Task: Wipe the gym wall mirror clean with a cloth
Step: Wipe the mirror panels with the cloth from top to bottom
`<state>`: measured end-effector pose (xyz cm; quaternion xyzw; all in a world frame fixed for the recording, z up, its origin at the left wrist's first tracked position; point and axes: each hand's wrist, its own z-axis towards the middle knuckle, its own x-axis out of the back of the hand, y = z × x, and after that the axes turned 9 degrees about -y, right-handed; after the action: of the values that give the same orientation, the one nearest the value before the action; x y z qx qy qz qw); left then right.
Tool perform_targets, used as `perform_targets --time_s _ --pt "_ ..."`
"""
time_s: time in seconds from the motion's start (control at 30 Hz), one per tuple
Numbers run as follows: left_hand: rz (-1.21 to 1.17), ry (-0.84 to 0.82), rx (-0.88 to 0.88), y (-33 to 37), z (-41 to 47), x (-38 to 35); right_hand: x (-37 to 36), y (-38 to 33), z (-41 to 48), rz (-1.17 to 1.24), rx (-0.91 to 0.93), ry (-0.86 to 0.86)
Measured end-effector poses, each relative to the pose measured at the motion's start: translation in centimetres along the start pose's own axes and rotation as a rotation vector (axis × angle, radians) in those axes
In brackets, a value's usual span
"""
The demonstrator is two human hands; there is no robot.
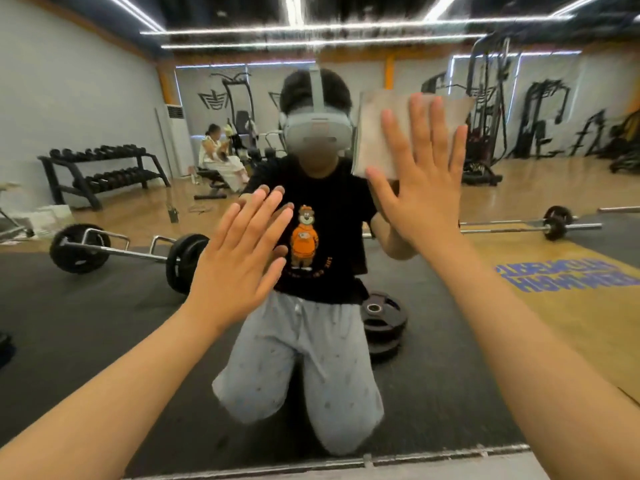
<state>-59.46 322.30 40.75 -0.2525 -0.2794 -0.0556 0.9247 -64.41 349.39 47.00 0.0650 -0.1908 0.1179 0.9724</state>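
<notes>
The wall mirror point(104, 323) fills nearly the whole view and reflects a kneeling person with a headset. A beige cloth point(377, 133) lies flat against the glass at upper right of centre. My right hand point(422, 174) presses on the cloth with straight, spread fingers. My left hand point(239, 254) lies flat on the bare glass lower down and to the left, its fingers straight and close together. Both forearms reach in from the bottom corners.
The mirror's bottom edge point(346, 460) runs along a narrow ledge near the frame's bottom. Reflected in the glass are barbells, weight plates point(382, 320), a dumbbell rack point(104, 171), machines and a seated person at the back.
</notes>
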Motion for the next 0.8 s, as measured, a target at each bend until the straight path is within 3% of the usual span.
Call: perform_targets --time_s 0.13,0.3,0.47,0.63,0.8 --pt "0.029 0.014 0.032 0.4 1.0 -0.2 1.1 0.2 3.9 0.009 -0.030 0.028" --pt "0.005 0.006 0.036 3.8 -2.3 -4.5 -0.2 -0.8 1.0 0.047 -0.056 0.085" --pt "-0.079 0.023 0.095 6.5 -4.1 -6.0 -3.7 -1.4 -8.5 0.074 0.000 0.030" --pt "-0.097 -0.088 -0.063 10.6 -11.4 -9.6 -8.0 -0.5 -20.5 0.036 0.033 -0.072" --pt "-0.081 -0.143 -0.068 10.8 -14.4 -12.8 -11.9 0.1 -32.7 0.038 0.034 -0.184"
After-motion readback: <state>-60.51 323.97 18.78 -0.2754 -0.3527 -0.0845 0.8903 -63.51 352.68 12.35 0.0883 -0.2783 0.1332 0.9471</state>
